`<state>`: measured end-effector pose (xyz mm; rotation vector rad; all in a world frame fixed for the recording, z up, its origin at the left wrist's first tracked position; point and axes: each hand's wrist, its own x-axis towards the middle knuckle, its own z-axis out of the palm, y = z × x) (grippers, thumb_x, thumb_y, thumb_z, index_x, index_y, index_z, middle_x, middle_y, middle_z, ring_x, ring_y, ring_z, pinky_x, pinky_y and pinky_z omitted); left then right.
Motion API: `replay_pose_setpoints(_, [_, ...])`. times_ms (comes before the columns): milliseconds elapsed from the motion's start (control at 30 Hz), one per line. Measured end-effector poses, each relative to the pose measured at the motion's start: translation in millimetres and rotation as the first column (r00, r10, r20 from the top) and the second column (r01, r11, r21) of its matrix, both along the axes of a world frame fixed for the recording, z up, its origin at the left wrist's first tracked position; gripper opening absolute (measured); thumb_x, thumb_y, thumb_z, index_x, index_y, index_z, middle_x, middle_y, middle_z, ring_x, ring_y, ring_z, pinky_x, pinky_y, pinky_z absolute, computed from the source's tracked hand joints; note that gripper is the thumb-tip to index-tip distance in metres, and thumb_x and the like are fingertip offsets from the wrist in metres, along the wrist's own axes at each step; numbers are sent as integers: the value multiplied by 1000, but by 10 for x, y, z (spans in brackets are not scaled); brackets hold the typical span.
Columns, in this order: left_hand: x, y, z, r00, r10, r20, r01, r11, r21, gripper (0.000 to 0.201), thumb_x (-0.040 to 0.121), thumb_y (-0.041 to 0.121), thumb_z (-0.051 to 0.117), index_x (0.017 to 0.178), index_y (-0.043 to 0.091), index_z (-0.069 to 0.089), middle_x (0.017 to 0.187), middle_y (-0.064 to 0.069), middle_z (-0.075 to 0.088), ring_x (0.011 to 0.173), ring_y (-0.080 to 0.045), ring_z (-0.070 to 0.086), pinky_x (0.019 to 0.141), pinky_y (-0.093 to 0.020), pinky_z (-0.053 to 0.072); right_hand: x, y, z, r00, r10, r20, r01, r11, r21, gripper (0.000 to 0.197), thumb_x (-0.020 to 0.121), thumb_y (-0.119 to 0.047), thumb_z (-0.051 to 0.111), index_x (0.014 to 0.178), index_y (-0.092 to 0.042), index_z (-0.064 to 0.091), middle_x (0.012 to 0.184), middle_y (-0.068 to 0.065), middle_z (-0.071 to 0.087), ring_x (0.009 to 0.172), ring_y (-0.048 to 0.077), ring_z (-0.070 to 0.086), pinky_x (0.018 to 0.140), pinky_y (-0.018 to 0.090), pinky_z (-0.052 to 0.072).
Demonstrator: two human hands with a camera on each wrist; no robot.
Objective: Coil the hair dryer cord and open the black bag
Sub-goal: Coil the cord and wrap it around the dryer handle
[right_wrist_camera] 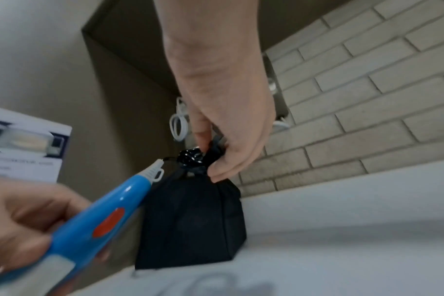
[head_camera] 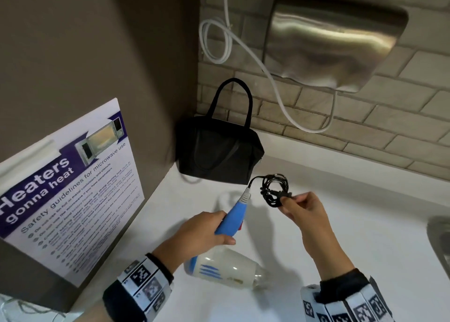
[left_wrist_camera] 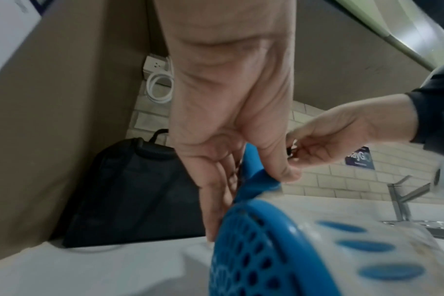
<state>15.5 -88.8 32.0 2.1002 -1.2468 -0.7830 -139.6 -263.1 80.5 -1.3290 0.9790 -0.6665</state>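
- Looking down from the head view, the dryer (head_camera: 226, 270) is seen held just above the white counter (head_camera: 341, 224), in front of the bag (head_camera: 219, 151).
- Its blue handle (head_camera: 232, 218) is gripped by the left hand (head_camera: 194, 234), fingers curled round it; the cream barrel with blue stripes lies below the hand, nozzle toward the right.
- The handle's long axis runs up and away toward the bag, grey strain relief at its far tip.
- The black cord (head_camera: 275, 190) is gathered in a small tight coil just right of that tip and is pinched by the right hand (head_camera: 302, 209) between thumb and fingers.
- The bag is stood in the corner against the brick wall (head_camera: 365, 117), one handle loop upright, zip apparently closed.
- A steel hand dryer (head_camera: 333, 41) is mounted above; a poster (head_camera: 68, 187) is fixed at left.
- From the left wrist, the left hand (left_wrist_camera: 231, 120) is seen wrapped on the blue handle, the round blue rear grille (left_wrist_camera: 254, 250) nearest the lens; the bag (left_wrist_camera: 129, 190) is behind.
- From the right wrist, the right hand (right_wrist_camera: 226, 124) is shown pinching the glossy coil (right_wrist_camera: 190, 157) in front of the bag (right_wrist_camera: 195, 220); the handle (right_wrist_camera: 101, 216), with a red switch (right_wrist_camera: 109, 222), is angled up toward the coil.
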Motion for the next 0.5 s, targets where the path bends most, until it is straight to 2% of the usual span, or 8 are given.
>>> replay_pose_setpoints(100, [-70, -144, -89, 998, -6, -58, 9, 999, 51, 32, 75, 50, 68, 104, 39, 60, 101, 15, 67, 88, -8, 62, 80, -27, 49, -27, -108, -275, 992, -6, -128, 12, 999, 51, 25, 82, -4, 68, 75, -9, 44, 83, 19, 58, 78, 31, 70, 92, 43, 52])
replay_pose_setpoints(200, [-158, -252, -223, 989, -13, -150, 30, 993, 114, 36, 76, 47, 68, 109, 34, 63, 102, 6, 70, 86, -16, 66, 78, -30, 50, -57, -157, -505, 943, 66, -325, -56, 998, 40, 24, 79, -9, 71, 78, -8, 47, 82, 19, 68, 82, 32, 73, 80, 38, 53])
replay_pose_setpoints(267, [-239, -301, -309, 979, -16, -203, 48, 987, 153, 38, 77, 48, 67, 108, 26, 62, 92, 2, 70, 75, -18, 67, 66, -26, 50, -74, -159, -601, 900, 121, -419, -107, 993, 55, 22, 78, -10, 71, 77, -6, 49, 82, 22, 69, 80, 32, 73, 77, 37, 55])
replay_pose_setpoints(333, [-318, -335, -350, 962, 4, -274, 46, 983, 177, 33, 82, 42, 66, 107, 22, 61, 75, 4, 63, 58, -12, 60, 51, -17, 46, -96, -162, -669, 865, 162, -474, -152, 987, 59, 22, 78, -9, 68, 68, -7, 50, 73, 19, 67, 73, 31, 70, 70, 33, 53])
replay_pose_setpoints(400, [-392, -350, -364, 953, 15, -301, 52, 976, 211, 32, 87, 38, 63, 113, 21, 60, 76, 5, 59, 55, -6, 54, 41, -11, 41, -107, -157, -706, 834, 201, -513, -186, 979, 81, 20, 80, -9, 67, 67, -5, 52, 71, 17, 67, 68, 26, 68, 68, 29, 54])
replay_pose_setpoints(433, [-416, -353, -378, 951, 27, -307, 43, 974, 221, 35, 87, 39, 62, 115, 18, 59, 81, 2, 60, 58, -7, 55, 41, -11, 41, -113, -157, -728, 825, 218, -522, -195, 976, 99, 17, 80, -9, 67, 70, -4, 54, 73, 17, 67, 68, 26, 68, 69, 30, 56])
replay_pose_setpoints(500, [-444, -342, -408, 955, 49, -291, 21, 973, 232, 45, 83, 46, 64, 115, 14, 59, 90, -1, 61, 67, -13, 58, 49, -16, 45, -123, -158, -760, 807, 235, -542, -204, 972, 119, 11, 83, -8, 63, 77, -1, 56, 79, 20, 69, 70, 27, 68, 73, 34, 59])
